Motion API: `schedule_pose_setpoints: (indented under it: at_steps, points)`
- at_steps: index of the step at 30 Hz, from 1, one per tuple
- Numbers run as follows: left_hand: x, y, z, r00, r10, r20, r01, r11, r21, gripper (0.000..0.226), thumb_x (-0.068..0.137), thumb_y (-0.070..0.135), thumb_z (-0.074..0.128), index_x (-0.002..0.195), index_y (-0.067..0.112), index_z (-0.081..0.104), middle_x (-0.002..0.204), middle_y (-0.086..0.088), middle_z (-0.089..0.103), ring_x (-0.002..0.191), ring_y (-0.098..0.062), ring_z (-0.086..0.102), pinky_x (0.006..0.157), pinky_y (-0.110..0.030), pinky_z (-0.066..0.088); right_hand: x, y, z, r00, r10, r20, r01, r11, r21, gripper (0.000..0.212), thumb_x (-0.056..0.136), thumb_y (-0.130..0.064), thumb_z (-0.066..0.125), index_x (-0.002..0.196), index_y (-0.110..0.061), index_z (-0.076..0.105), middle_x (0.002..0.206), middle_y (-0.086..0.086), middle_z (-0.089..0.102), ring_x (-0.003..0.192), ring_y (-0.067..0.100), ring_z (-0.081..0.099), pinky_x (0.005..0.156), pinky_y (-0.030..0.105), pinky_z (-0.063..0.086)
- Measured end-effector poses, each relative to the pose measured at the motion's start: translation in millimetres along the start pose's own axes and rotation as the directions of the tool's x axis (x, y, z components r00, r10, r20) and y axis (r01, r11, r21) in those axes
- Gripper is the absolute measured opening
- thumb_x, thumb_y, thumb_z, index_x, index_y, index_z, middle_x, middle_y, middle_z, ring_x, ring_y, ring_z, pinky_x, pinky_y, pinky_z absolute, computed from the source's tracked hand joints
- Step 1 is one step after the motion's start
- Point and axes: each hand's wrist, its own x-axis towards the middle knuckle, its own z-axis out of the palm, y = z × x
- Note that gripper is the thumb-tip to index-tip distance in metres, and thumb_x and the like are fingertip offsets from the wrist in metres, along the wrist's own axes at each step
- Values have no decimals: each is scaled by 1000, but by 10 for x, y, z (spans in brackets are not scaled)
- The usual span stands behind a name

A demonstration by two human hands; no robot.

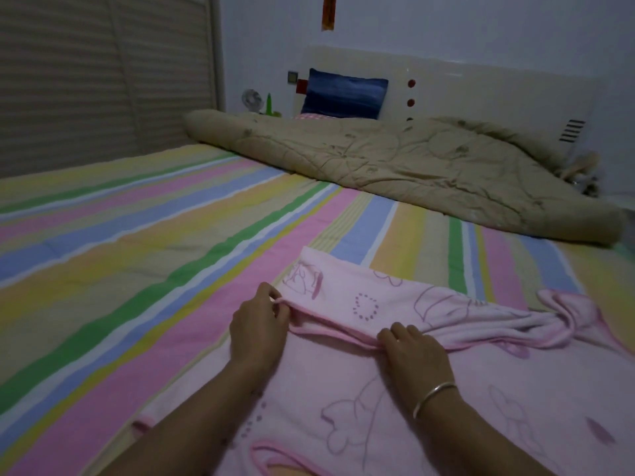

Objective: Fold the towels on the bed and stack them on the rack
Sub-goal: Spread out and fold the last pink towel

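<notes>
Pink towel [395, 389] spread over the near part of the bed [137, 235], printed with outline flowers, rumpled into a twisted bunch off to the right of both grips. Left hand [257, 324] pinched shut on the folded hem at the towel's left edge, thumb and fingertips closed on a thin ridge of cloth. Right hand [412, 352] pressed down a little to the right along the same ridge, fingers curled over it and closed on the fold; silver bangle [434, 396] on that wrist. Fold apparently only begun, judging by the loose cloth on every side.

Likely trouble: bunched cloth to the right of the right grip, probably dragging the fold crooked if pulled without being smoothed first. Narrow pinch at the left grip, so easy slippage of the hem under any sharp tug. Lower corner near the left forearm already curled over on itself, liable to get trapped inside the fold as a lump.

Beyond the grips, a wide stretch of bare striped sheet, good room for laying the towel flat. Farther off, rolled tan quilt [395, 173] and blue pillow [343, 94] by the headboard, well apart from the work. Left of the left grip, open sheet. No rack in view.
</notes>
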Motion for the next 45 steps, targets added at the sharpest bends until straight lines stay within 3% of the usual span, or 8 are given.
schedule_pose_setpoints:
  at_steps: [4,7,17,20,24,28,35,45]
  points:
    - [-7,-20,-41,997,-57,-53,55,998,-32,9,86,13,54,92,20,53,81,-6,64,79,-30,59,64,-36,44,-88,263,68,993,-1,-117,-4,999,-43,3,62,-16,57,65,-16,58,61,5,52,54,29,55,47,34,41]
    - [15,-34,-82,996,-81,-43,81,997,4,13,87,13,53,98,18,50,80,-7,62,79,-30,58,63,-34,39,-98,422,117,994,52,-101,-58,997,-55,22,64,-14,37,62,-13,59,57,8,53,49,30,55,44,35,42]
    - [-42,-195,-221,994,-37,100,28,995,92,24,84,7,49,99,25,43,62,1,65,67,-23,63,60,-38,50,-174,959,216,969,245,17,-242,965,-96,23,64,-6,39,57,-2,61,50,17,53,42,32,54,40,34,43]
    - [-66,-203,-293,985,-44,166,50,998,-31,26,86,-1,45,93,23,45,57,1,67,54,-8,66,57,-33,52,-146,1113,166,950,258,176,-243,964,-107,16,68,3,65,84,-1,65,68,18,63,58,35,63,49,39,49]
    - [-70,-245,-316,977,-64,203,76,996,-54,27,88,-6,44,85,20,52,58,1,69,49,-1,64,54,-27,50,-200,1340,66,891,281,356,-340,934,114,23,94,-19,45,115,-24,41,88,14,67,82,32,66,66,34,41]
    - [-85,-241,-277,975,-118,188,127,991,-36,28,84,-7,50,79,18,62,56,5,68,48,4,62,52,-21,40,-287,1520,24,953,211,220,-273,910,311,25,88,-27,60,90,-30,35,72,7,59,58,27,54,55,32,36]
    - [-145,-209,-248,968,-172,182,188,979,-75,38,81,-10,50,75,20,72,53,13,64,43,7,58,53,-20,43,-307,1603,188,997,-68,-44,72,993,92,23,78,-30,51,70,-16,67,67,5,60,55,29,59,45,33,42]
    - [-147,-295,-249,933,-220,284,273,948,-164,34,87,-5,49,84,20,73,65,4,70,62,-10,63,63,-26,46,-347,1676,366,998,3,-66,-7,998,-65,5,69,-11,69,64,-13,67,61,9,60,50,31,58,44,34,44]
